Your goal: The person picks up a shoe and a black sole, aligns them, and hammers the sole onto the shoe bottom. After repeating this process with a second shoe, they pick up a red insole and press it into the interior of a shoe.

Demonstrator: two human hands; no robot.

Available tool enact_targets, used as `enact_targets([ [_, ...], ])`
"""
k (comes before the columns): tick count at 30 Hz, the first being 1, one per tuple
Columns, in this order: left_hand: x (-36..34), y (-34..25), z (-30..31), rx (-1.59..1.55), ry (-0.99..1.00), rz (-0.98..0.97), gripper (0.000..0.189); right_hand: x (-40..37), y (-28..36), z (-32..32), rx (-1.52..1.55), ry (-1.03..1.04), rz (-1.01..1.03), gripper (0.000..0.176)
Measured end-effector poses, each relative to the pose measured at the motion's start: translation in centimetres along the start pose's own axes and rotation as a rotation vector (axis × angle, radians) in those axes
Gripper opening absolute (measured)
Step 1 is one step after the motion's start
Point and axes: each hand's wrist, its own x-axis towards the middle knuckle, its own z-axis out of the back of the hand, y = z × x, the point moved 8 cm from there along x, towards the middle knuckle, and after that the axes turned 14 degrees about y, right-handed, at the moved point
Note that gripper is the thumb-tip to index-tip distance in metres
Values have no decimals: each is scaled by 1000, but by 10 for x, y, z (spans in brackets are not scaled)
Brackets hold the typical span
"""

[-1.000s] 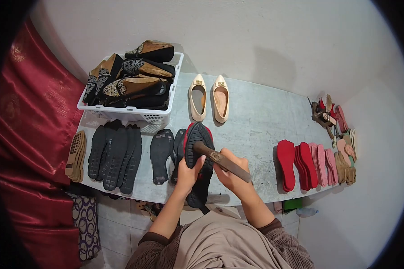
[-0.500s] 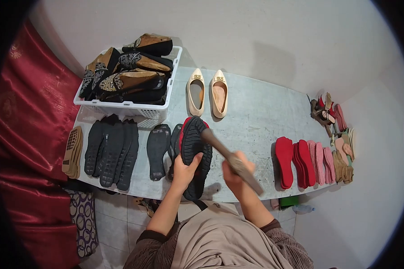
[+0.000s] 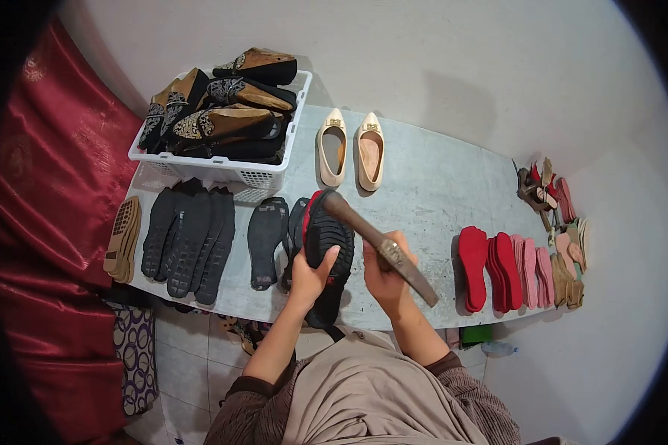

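Observation:
My left hand (image 3: 309, 280) is wrapped round a shoe with its black ribbed sole (image 3: 324, 239) turned up; a red edge shows along its upper left side. My right hand (image 3: 384, 285) is closed on a hammer (image 3: 366, 228), whose long brown head slants across the view. One end of that head overlaps the toe of the sole; the handle is mostly hidden by the fingers. Below the left hand, more black material (image 3: 325, 305) hangs by the table edge. Just left of the shoe lie loose black soles (image 3: 268, 241).
A white basket (image 3: 293, 141) full of black-and-tan shoes stands at the back left. Behind my hands is a pair of cream flats (image 3: 370, 152). More black soles (image 3: 189, 245) and tan soles (image 3: 122, 241) lie left; red insoles (image 3: 473, 267) and pink insoles (image 3: 528, 271) lie right.
The hammer, blurred before, now shows sharply, its near end a little further left over the sole's toe. My left hand keeps its hold; the view has shifted slightly.

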Motion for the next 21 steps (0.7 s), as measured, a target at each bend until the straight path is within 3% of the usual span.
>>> enact_targets([
  [1, 1, -1, 0, -4, 3, 20, 33, -1, -2, 1, 2, -3, 5, 11],
  [3, 3, -5, -3, -6, 15, -2, 34, 5, -11, -23, -193, 359, -97, 8],
  [5, 4, -5, -4, -16, 27, -24, 34, 2, -7, -21, -201, 355, -96, 8],
  [7, 2, 1, -3, -10, 52, 22, 38, -1, 10, -4, -104, 158, 9, 11],
  [8, 0, 5, -3, -13, 51, 34, 38, -8, 3, -1, -24, 120, -55, 12],
  [12, 4, -1, -5, -105, 32, 8, 41, 2, -5, -13, -203, 261, -75, 13],
  [15, 2, -2, -7, -54, 41, -24, 42, 2, 1, -1, -164, 117, -3, 16],
  [16, 1, -3, -6, -24, 46, -45, 42, 1, 0, 4, -95, 59, -75, 18],
  [21, -1, -3, -8, 49, 46, 2, 43, 8, -1, 6, -159, 59, -76, 17],
])
